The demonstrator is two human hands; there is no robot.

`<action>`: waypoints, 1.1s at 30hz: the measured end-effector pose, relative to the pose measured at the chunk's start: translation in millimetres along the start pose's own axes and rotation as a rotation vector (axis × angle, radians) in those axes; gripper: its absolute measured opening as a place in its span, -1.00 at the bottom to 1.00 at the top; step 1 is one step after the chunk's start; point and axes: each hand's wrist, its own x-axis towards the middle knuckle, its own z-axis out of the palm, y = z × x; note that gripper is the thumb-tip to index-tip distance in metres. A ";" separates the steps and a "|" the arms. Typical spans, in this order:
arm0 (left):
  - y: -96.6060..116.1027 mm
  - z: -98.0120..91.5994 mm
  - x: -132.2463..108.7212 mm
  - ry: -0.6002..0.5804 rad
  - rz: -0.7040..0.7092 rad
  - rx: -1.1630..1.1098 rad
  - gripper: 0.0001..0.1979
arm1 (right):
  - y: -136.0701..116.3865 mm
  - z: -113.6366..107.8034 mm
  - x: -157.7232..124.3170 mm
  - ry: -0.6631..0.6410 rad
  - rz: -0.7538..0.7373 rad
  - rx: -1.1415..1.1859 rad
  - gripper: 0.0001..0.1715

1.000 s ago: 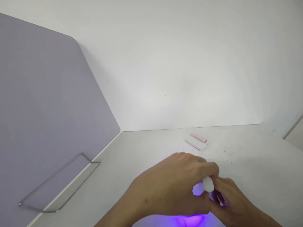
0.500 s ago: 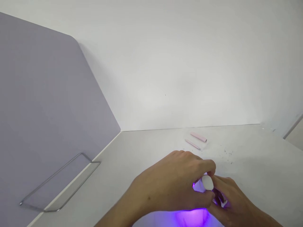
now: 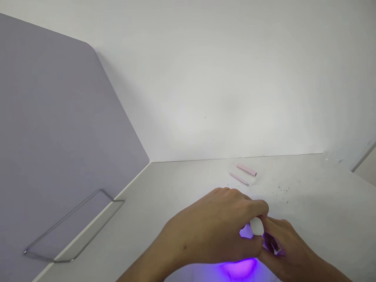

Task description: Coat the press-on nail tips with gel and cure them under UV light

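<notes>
My left hand [image 3: 214,229] is closed around a small white handheld UV lamp [image 3: 257,226], whose rounded end shows between thumb and forefinger. Violet light [image 3: 239,269] spills from it onto the table below. Close against the lamp on the right is my right hand [image 3: 289,248], its fingers curled in under my left hand. Violet light falls on its inner fingers. What those fingers hold, if anything, is mostly hidden; a small pale edge shows between them.
Beyond my hands lie a thin pink pen-like tool [image 3: 239,179] and a thicker pink tube [image 3: 246,169], on what looks like clear film. Dark specks [image 3: 282,189] are scattered to their right. A bent metal wire frame [image 3: 88,239] stands at left by a grey-purple panel [image 3: 58,117].
Both hands stay nearly in place. The white lamp end has shifted slightly left and turned a little, and the violet patch on the table has changed shape slightly.
</notes>
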 end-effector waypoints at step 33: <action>0.5 -0.7 2.2 -0.018 -0.018 -0.019 -0.88 | -2.9 1.0 -0.7 0.054 -0.032 0.004 -0.89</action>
